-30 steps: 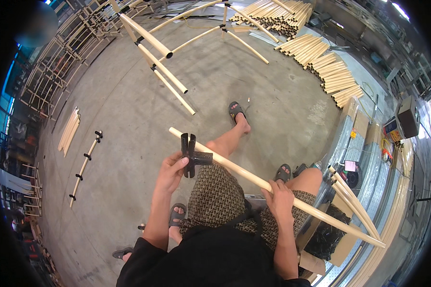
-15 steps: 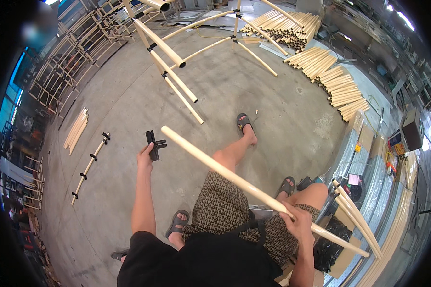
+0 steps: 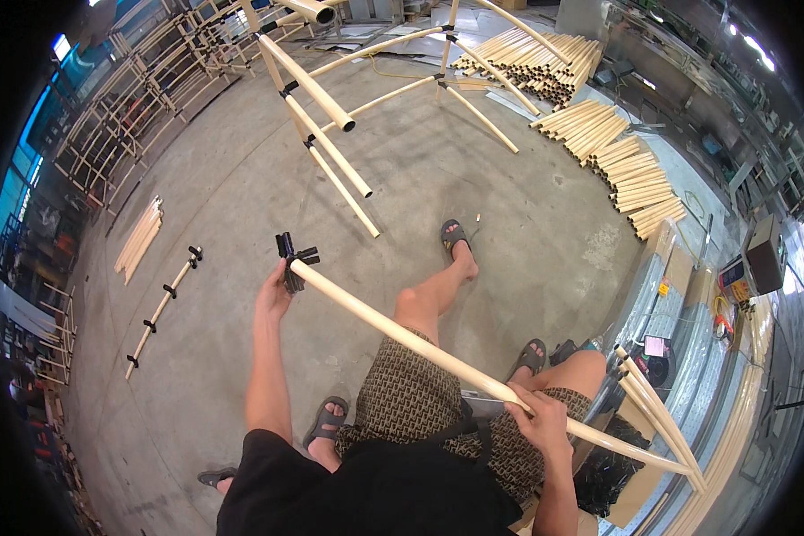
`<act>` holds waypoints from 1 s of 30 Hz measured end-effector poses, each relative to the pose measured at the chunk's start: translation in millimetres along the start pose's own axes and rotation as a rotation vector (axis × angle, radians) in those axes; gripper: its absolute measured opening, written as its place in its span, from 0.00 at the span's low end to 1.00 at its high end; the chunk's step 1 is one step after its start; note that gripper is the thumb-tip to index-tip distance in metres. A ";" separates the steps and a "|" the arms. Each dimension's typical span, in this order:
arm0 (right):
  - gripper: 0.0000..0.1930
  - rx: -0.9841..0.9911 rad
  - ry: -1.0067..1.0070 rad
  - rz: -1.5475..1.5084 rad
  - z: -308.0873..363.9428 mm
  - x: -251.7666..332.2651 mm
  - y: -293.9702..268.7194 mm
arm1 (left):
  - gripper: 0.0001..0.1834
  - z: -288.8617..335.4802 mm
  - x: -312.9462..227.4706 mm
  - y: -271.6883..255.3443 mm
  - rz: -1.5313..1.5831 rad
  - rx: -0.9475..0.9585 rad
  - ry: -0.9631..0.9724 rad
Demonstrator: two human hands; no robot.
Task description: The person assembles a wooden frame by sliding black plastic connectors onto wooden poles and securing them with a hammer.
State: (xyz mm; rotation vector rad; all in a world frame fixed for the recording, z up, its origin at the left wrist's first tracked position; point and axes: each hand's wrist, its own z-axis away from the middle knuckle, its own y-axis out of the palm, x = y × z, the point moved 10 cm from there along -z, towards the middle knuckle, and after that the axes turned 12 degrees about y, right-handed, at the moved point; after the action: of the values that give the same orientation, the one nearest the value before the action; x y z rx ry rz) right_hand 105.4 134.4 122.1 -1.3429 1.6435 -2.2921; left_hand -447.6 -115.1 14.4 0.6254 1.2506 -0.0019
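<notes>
Head view: we were sitting in a workshop, looking down over our knees at the concrete floor [image 3: 527, 205].
Left hand: our left hand [image 3: 274, 293] was stretched out forward, its grip closed around the black joint connector [image 3: 289, 257] right at the far tip of the long cream pipe [image 3: 473, 375].
Right hand: our right hand [image 3: 540, 422] had its grip wrapped around that same pipe further down, close to our lap, with the rest of the pipe running on past the right knee.
Where the pipe was: up in the air, slanting across our legs from upper left to lower right, not touching the floor.
Fit so far: connector and pipe end were touching, and the tip looked entered in the socket, but we couldn't tell if it was seated all the way.
Done, by our guess: a shorter pipe with black clamps [image 3: 163, 304] lay finished-looking on the floor to the left, and a partly built pipe frame [image 3: 330, 134] stood ahead of us.
Left, by our guess: plenty, going by the stacks of loose pipes [image 3: 616, 152] piled far right and a small bundle of sticks [image 3: 139, 238] off to the left.
</notes>
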 end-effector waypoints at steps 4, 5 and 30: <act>0.18 -0.007 -0.016 0.021 1.3 0.1 2.8 | 0.16 -6.0 3.6 -12.1 -0.071 0.049 -0.052; 0.18 -0.006 -0.017 0.026 2.2 1.3 3.7 | 0.16 -6.7 3.0 -14.0 -0.120 0.077 -0.065; 0.20 -0.042 0.009 0.067 25.9 -39.0 31.3 | 0.30 -55.9 23.8 -31.1 -1.117 0.441 0.439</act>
State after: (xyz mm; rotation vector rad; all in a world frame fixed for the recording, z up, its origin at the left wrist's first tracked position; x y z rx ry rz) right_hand 132.8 118.8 75.4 -1.2662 1.7214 -2.2420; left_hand -499.2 -108.5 -29.9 0.2208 1.9113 -1.1418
